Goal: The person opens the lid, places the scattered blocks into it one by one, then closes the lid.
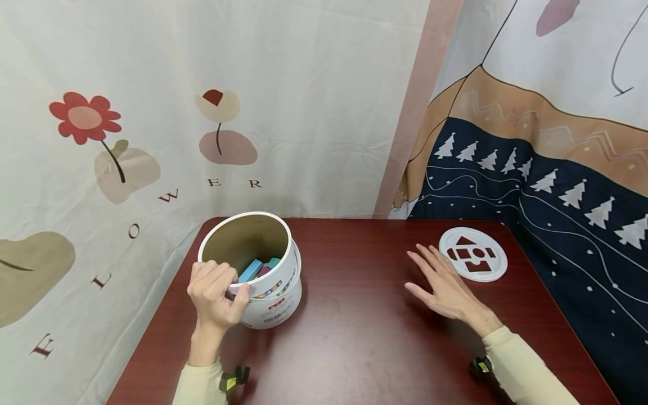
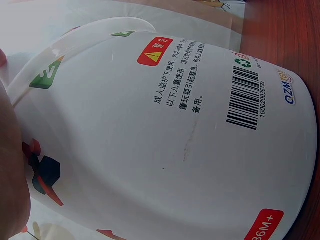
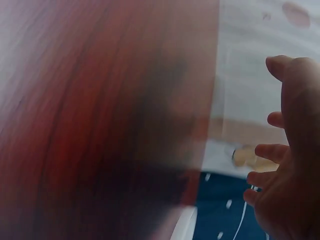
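A white toy bucket point(image 1: 273, 308) stands on the left of the table, its top open. My left hand point(image 1: 215, 292) grips its near rim, fingers over the edge and thumb outside. Inside lie several coloured blocks point(image 1: 251, 271), blue, teal and purple, partly hidden by the bucket wall. In the left wrist view the bucket's printed side point(image 2: 150, 130) fills most of the picture. My right hand point(image 1: 448, 287) is held over the right of the table with fingers spread and nothing in it. Just beyond it lies a round white lid point(image 1: 486, 277) with shaped holes.
The dark red wooden table point(image 1: 349, 315) reaches back to a printed cloth point(image 1: 324, 112) with flowers and letters. A second cloth point(image 1: 471, 169), with dark blue and white trees, hangs along the right side. Each wrist carries a small black device point(image 1: 481, 365).
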The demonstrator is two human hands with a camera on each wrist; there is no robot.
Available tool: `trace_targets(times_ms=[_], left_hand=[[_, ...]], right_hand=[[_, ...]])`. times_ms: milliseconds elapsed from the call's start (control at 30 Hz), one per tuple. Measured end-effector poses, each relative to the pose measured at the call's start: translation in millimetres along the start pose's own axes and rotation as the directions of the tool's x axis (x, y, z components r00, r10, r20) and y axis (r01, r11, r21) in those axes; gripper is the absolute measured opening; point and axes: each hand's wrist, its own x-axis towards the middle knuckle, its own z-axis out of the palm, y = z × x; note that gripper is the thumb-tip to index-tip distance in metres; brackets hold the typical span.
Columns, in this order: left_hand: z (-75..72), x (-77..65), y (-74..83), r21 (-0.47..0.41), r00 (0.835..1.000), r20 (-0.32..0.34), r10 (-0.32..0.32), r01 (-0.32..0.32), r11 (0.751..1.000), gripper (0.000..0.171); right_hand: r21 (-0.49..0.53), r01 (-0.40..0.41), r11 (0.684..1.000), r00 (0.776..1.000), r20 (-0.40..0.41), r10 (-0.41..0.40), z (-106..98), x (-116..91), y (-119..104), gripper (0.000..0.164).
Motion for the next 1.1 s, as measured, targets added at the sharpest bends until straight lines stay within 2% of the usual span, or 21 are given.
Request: trace_targets(times_ms=[133, 233, 467, 667, 900, 1100], left_hand=[[-0.1, 0.2, 0.0, 0.000, 1.000, -0.001, 0.001, -0.001, 1.000, 0.042], [-0.2, 0.3, 0.1, 0.000, 1.000, -0.002, 0.002, -0.002, 1.000, 0.043], [-0.2, 0.2, 0.0, -0.002, 1.000, -0.001, 0.004, -0.004, 1.000, 0.044], [0.1, 0.0, -0.3, -0.003, 1.000, -0.003, 0.007, -0.007, 1.000, 0.044], [0.6, -0.4, -0.7, -0.006, 1.000, -0.004, 0.008, -0.008, 1.000, 0.046], [0.3, -0.5, -0.8, -0.005, 1.000, -0.003, 0.007, -0.007, 1.000, 0.046]], right_hand=[[-0.038, -0.095, 0.995, 0.995, 0.019, 0.095, -5, -12, 22, 0.084], [-0.066, -0.136, 0.988, 0.990, 0.017, 0.138, -7, -20, 38, 0.084], [-0.114, -0.118, 0.986, 0.993, -0.038, 0.114, -9, -30, 64, 0.075], [-0.095, -0.160, 0.983, 0.987, -0.042, 0.157, -10, -32, 72, 0.072], [-0.141, -0.137, 0.980, 0.988, -0.097, 0.124, -8, -32, 78, 0.059], [-0.171, -0.145, 0.974, 0.987, -0.086, 0.132, -7, -32, 79, 0.048]])
